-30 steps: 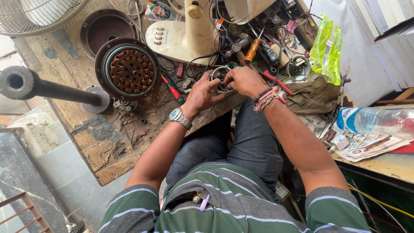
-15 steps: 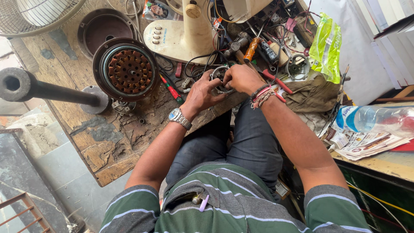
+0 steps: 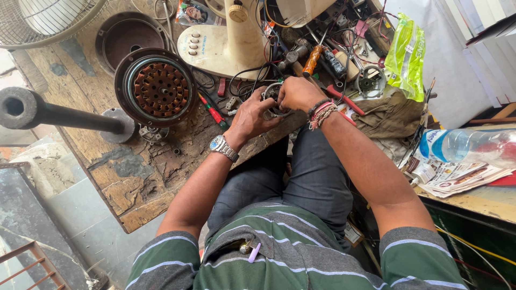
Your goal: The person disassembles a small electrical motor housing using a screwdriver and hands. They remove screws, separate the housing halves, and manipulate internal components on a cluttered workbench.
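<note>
**Inspector:** Report the hands first.

**Assistant:** Left hand (image 3: 252, 115), wristwatch on the wrist, fingers curled round the near side of a small round motor part (image 3: 273, 99) with a metal ring frame. Right hand (image 3: 297, 92), bead and thread bracelets at the wrist, closed over the far side of the same part. Both hands grip it; neither is spread wide.

**Inspector:** Position of that part?

**Assistant:** At the near edge of the worn wooden workbench (image 3: 145, 177), just above the person's knees. Dark wires run from it toward the cream fan base (image 3: 226, 45), which stands just behind the hands. Whether the part rests on the bench or is lifted clear, I cannot tell.

**Inspector:** Surroundings, working outward.

**Assistant:** A red-and-green screwdriver (image 3: 212, 111) lies just left of the left hand. An orange-handled screwdriver (image 3: 311, 60) lies behind the right hand among tangled wires and small tools. Further left sits a large round stator (image 3: 156, 88) with copper windings, and behind it a dark round housing (image 3: 129, 37). A black metal post (image 3: 59, 113) on a disc foot lies across the bench's left edge. To the right, a crumpled brown cloth (image 3: 395, 115), a green plastic packet (image 3: 406, 56), a clear plastic bottle (image 3: 467, 145) on its side, and papers beside it
</note>
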